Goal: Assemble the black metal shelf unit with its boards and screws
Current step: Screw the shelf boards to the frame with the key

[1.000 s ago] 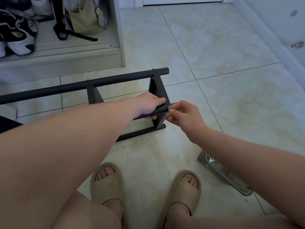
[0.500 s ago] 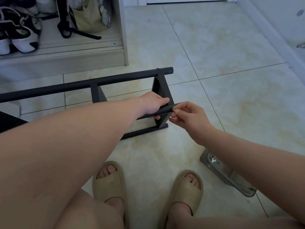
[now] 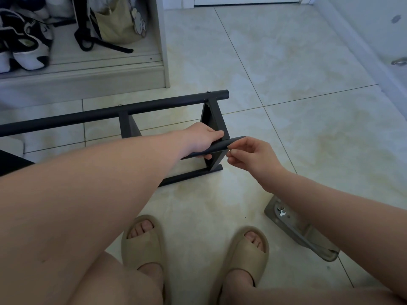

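The right grip (image 3: 253, 157) had barely shifted, its fingertips (image 3: 229, 149) pinching something small, probably a screw, at the end of the black tube (image 3: 221, 146). The left grip (image 3: 202, 139) clasped that tube, steadying the frame (image 3: 110, 113) lying sideways on the floor (image 3: 286, 84).

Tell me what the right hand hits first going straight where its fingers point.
The black tube gripped by the left hand: the right hand looks almost on its end, though depth is unclear.

Illumination dim, diffuse and bluish, brightest on the floor tiles (image 3: 275, 62) at upper centre. Shadows soft; the black frame (image 3: 110, 113) shows little surface detail. Wide-angle distortion stretches the left forearm (image 3: 77, 205) at the lower edge.
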The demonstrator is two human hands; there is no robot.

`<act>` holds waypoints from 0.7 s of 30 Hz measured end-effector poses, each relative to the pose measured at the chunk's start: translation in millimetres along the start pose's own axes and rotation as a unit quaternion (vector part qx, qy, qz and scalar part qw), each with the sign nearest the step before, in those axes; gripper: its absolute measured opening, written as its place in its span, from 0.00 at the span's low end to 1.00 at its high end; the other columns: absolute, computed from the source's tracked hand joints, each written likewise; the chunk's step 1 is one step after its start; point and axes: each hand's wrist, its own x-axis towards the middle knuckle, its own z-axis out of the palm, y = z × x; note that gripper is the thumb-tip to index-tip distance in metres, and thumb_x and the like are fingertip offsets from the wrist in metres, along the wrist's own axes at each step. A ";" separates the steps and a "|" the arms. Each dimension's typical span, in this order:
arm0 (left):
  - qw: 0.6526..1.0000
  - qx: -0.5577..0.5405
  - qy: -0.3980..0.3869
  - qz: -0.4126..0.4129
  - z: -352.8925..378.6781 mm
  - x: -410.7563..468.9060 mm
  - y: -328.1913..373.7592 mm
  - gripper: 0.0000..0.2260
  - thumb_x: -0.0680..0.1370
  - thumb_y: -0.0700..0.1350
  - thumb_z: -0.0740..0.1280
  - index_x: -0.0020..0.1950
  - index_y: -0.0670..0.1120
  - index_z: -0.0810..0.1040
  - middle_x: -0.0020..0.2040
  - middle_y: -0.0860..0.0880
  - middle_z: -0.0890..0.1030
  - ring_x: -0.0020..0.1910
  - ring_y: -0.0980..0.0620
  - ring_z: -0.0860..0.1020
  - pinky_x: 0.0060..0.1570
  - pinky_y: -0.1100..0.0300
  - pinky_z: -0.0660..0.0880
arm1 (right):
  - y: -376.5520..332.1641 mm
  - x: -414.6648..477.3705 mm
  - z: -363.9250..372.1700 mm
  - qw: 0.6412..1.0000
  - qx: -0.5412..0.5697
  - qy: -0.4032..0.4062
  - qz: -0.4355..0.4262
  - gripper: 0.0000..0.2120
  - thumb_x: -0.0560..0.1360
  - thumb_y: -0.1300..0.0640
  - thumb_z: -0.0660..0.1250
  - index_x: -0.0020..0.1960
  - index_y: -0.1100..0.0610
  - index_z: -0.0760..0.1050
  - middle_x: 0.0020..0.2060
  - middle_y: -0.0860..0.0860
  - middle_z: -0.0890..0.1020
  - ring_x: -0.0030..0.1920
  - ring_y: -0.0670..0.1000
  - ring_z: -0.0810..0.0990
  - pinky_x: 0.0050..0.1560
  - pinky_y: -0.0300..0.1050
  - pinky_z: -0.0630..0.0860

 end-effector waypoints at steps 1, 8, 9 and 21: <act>1.000 -0.001 -0.001 0.000 0.3 0.2 0.1 0.17 0.82 0.56 0.62 0.52 0.45 0.83 0.28 0.50 0.80 0.24 0.54 0.80 0.23 0.68 0.72 | 0.5 1.1 -1.0 1.000 -0.009 -0.001 -0.004 0.09 0.79 0.71 0.66 0.46 0.60 0.80 0.37 0.55 0.84 0.36 0.51 0.83 0.49 0.42 0.83; 1.000 0.006 -0.004 -0.004 0.8 2.2 0.1 0.19 0.82 0.56 0.62 0.59 0.43 0.82 0.42 0.46 0.82 0.27 0.53 0.81 0.30 0.65 0.75 | 0.1 2.8 4.9 0.977 -0.190 0.023 -0.091 0.14 0.79 0.66 0.65 0.41 0.49 0.78 0.37 0.52 0.84 0.36 0.46 0.82 0.40 0.40 0.78; 1.000 0.007 -0.006 -0.004 0.9 2.2 0.2 0.19 0.82 0.56 0.62 0.59 0.43 0.82 0.43 0.45 0.82 0.27 0.52 0.81 0.32 0.63 0.75 | 0.0 2.4 6.2 0.972 -0.210 0.026 -0.100 0.15 0.79 0.66 0.65 0.41 0.47 0.77 0.37 0.52 0.84 0.35 0.46 0.82 0.36 0.36 0.76; 1.000 0.020 0.000 -0.005 0.4 0.0 1.9 0.20 0.83 0.56 0.62 0.59 0.41 0.81 0.38 0.46 0.81 0.26 0.53 0.81 0.26 0.66 0.73 | -0.8 3.1 11.2 0.933 -0.327 0.034 -0.145 0.12 0.80 0.65 0.61 0.46 0.49 0.76 0.43 0.55 0.82 0.41 0.56 0.82 0.41 0.46 0.79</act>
